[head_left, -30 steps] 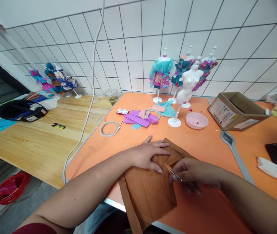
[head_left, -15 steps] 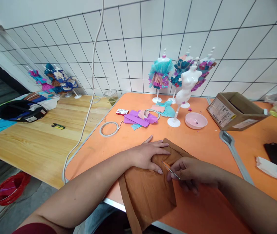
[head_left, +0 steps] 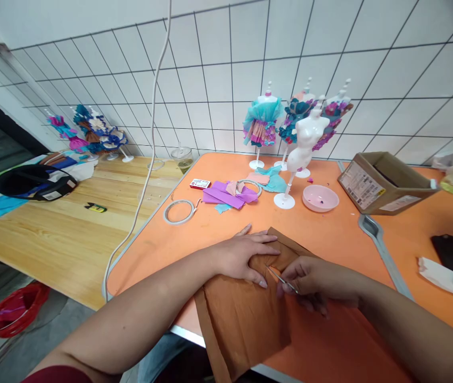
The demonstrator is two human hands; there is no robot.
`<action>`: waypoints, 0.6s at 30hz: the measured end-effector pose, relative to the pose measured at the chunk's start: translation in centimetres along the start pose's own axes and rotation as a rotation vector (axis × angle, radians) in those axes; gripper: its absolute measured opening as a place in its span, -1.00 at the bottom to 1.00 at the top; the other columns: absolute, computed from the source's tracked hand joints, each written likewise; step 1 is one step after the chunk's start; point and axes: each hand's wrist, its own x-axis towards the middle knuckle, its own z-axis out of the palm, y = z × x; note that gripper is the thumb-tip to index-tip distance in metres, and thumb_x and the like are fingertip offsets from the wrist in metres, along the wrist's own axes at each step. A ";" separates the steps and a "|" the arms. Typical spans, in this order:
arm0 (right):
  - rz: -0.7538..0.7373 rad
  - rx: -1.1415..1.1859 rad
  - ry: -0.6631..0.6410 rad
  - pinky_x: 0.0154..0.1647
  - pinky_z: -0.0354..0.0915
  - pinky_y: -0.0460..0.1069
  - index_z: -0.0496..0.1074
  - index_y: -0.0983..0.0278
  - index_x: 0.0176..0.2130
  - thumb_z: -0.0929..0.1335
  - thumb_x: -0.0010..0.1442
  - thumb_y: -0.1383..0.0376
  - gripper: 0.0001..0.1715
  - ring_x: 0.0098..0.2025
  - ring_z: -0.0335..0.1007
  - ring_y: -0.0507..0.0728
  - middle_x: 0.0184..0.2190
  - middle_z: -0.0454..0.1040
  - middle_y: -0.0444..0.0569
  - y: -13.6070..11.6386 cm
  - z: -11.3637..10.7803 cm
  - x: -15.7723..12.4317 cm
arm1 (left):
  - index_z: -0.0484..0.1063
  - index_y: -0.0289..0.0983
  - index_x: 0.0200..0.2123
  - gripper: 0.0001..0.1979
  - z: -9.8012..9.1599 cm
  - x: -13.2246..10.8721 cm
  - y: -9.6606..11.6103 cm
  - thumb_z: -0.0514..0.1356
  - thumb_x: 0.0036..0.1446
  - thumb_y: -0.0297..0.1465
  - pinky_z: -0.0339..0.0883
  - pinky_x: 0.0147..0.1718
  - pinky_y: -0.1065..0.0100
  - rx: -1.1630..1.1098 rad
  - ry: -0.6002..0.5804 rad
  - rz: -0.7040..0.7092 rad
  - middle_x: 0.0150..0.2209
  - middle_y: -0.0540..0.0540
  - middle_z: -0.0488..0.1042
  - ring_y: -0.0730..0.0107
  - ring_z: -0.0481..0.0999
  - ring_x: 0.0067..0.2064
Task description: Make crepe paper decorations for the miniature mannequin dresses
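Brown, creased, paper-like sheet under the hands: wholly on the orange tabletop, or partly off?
Partly off: the sheet crosses the silver table edge, its near end reaching beyond.

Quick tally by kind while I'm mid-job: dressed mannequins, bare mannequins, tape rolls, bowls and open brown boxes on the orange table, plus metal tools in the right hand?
Dressed mannequins: 3
Bare mannequin: 1
Tape rolls: 2
Pink bowl: 1
Open brown box: 1
Metal tool in the right hand: 1
Total: 9
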 end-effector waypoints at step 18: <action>-0.009 -0.032 -0.066 -0.74 0.17 -0.24 0.51 0.35 -0.18 0.39 0.11 0.07 -0.58 -0.75 0.19 -0.11 -0.63 0.40 -0.17 0.5 -0.3 0.4 | 0.22 -0.14 0.22 -0.26 0.1 0.0 0.2 0.30 -0.01 -0.06 -0.48 0.26 -0.18 0.001 -0.006 -0.003 0.35 -0.20 -0.01 0.04 -0.10 0.37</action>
